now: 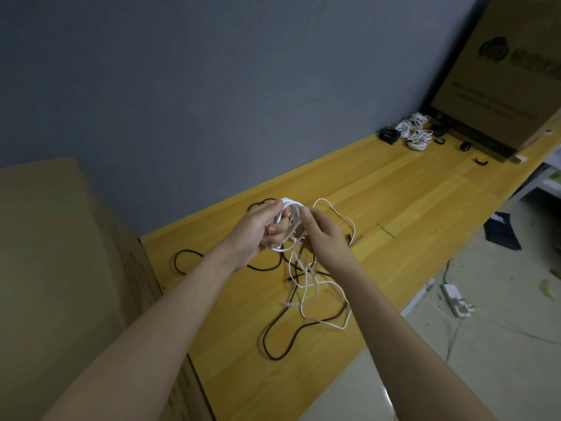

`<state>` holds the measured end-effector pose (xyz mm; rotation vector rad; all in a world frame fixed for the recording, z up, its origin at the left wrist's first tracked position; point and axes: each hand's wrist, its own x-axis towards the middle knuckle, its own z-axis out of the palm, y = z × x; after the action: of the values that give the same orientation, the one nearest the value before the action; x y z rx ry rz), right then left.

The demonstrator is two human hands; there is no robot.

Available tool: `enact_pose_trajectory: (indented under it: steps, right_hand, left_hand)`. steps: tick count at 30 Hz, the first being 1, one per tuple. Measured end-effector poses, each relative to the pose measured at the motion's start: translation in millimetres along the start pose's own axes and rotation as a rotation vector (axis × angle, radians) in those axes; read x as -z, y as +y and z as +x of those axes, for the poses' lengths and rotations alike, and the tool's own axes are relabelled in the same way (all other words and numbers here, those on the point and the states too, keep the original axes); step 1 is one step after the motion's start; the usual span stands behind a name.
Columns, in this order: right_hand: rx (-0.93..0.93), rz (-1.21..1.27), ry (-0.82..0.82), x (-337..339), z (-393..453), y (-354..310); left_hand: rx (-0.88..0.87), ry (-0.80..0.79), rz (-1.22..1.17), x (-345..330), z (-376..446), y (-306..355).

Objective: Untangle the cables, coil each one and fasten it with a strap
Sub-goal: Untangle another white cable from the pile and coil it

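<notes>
My left hand (261, 230) grips a small coil of white cable (290, 208) above the wooden table (394, 202). My right hand (321, 230) pinches the same white cable at the coil's right side. The cable's loose end (318, 299) hangs down and lies in loops on the table, mixed with a black cable (274, 338) that snakes under both hands. Several coiled white cables (416, 130) and a coiled black one (388, 135) lie at the far right end. Small black straps (464, 145) lie beside them.
A large cardboard box (60, 268) stands at the left against the table. Another printed cardboard box (501, 77) leans at the far right end. On the floor to the right lie a white power strip (455, 299) and dark scraps (501, 232).
</notes>
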<state>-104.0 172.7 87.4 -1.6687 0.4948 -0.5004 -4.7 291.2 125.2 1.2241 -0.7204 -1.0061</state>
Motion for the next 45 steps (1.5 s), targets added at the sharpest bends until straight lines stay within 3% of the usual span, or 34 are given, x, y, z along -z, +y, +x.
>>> enact_pose_trajectory:
  steps: [3, 5, 8, 11, 16, 20, 23, 29, 35, 39, 42, 45]
  right_hand:
    - [-0.014, 0.055, 0.010, 3, -16, 22]
    - [-0.037, -0.089, -0.023, -1, -33, 38]
    - [0.052, -0.660, -0.140, -6, -52, 49]
    - [0.448, -1.107, -0.174, -14, -69, 40]
    - [0.859, -1.204, -0.102, -6, -69, 15]
    - [0.951, -1.111, 0.048, 17, -53, -9]
    - [0.853, -1.061, 0.046, 37, -38, -17]
    - [0.336, -0.760, 0.117, 68, -25, 3]
    - [0.149, -0.734, 0.125, 71, -39, 49]
    - [-0.077, -0.673, 0.213, 74, -49, 74]
    - [-0.222, -0.477, 0.312, 77, -52, 78]
    - [-0.265, -0.307, 0.333, 77, -43, 72]
  left_hand:
    - [-0.039, 0.114, -0.154, 3, 4, 1]
    - [-0.055, 0.179, -0.200, 5, 7, 2]
    - [-0.084, 0.217, 0.045, 1, 8, -2]
    - [-0.080, 0.245, 0.189, -4, 5, -2]
    - [-0.072, 0.090, 0.687, -9, -1, -12]
    - [0.001, 0.012, 0.861, -9, -3, -19]
    - [0.034, -0.054, 0.846, -9, -2, -18]
    - [0.017, -0.068, 0.743, -8, -1, -8]
    - [-0.043, 0.069, 0.613, 5, 5, -10]
    - [-0.142, 0.240, 0.669, 9, 8, -12]
    - [-0.171, 0.356, 0.693, 8, 9, -11]
    - [-0.143, 0.359, 0.665, 7, 9, -10]
